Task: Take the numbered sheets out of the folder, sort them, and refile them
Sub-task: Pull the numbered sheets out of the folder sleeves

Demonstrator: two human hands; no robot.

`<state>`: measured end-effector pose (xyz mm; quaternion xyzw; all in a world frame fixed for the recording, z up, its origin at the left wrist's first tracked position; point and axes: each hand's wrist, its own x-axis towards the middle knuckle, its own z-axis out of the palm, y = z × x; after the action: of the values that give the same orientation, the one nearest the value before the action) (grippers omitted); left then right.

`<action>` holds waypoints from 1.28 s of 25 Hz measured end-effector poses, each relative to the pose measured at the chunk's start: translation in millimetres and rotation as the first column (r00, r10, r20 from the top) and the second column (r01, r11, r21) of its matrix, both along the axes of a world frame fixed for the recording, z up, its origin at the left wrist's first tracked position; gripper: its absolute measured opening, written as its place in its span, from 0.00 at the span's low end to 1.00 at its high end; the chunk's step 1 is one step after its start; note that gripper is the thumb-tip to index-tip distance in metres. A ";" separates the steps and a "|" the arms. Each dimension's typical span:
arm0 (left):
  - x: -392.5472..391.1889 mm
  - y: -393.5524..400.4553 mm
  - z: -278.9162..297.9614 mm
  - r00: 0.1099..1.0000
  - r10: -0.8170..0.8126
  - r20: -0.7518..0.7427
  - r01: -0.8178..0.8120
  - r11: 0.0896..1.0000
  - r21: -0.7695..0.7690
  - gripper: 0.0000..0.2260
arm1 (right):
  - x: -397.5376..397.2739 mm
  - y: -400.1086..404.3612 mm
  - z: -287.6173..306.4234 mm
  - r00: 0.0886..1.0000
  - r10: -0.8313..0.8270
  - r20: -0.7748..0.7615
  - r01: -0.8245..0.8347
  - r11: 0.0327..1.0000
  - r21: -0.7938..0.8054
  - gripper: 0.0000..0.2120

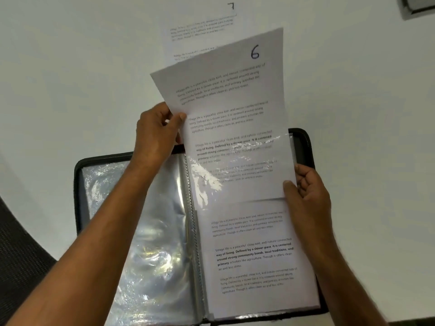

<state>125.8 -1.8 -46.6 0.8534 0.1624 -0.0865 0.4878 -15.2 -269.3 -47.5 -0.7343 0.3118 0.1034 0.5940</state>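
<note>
Now both hands (156, 135) (306, 191) hold sheet 6 (226, 90) halfway inside the folder (306, 142) sleeve

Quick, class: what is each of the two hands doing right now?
Left hand: pinches the left edge of the sheet numbered 6.
Right hand: grips the right edge of the plastic sleeve that the sheet sits partly in.

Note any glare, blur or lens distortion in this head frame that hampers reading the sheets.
Head view: strong glare on the plastic sleeve washes out text on sheet 6; the empty sleeves on the left shine too. Wide-angle bowing curves the folder edges. Sheet 7 on the table is soft, its print unreadable.
</note>
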 end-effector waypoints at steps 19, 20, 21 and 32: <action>107.1 -1.0 -25.5 0.964 0.254 0.079 -0.233 0.949 -0.212 0.14 | 3.6 -3.4 -10.3 0.999 0.030 -0.041 -0.031 0.999 -0.022 0.15; 103.4 -0.8 -27.2 0.961 0.254 0.106 -0.227 0.950 -0.213 0.14 | 3.9 -3.7 -9.7 0.998 0.035 -0.044 -0.036 0.999 -0.024 0.15; 98.7 -1.3 -27.3 0.960 0.249 0.130 -0.220 0.953 -0.207 0.14 | 4.2 -4.2 -9.3 0.998 0.039 -0.046 -0.040 0.999 -0.027 0.15; -70.6 0.7 -10.1 0.956 -0.126 0.266 0.063 0.970 0.234 0.08 | 8.9 6.3 27.2 0.963 0.252 -0.100 -0.252 0.968 0.009 0.07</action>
<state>55.3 -1.0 -56.7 0.9131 0.0593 0.0301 0.4022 -6.3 -262.9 -20.2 -0.7630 0.2457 0.2144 0.5581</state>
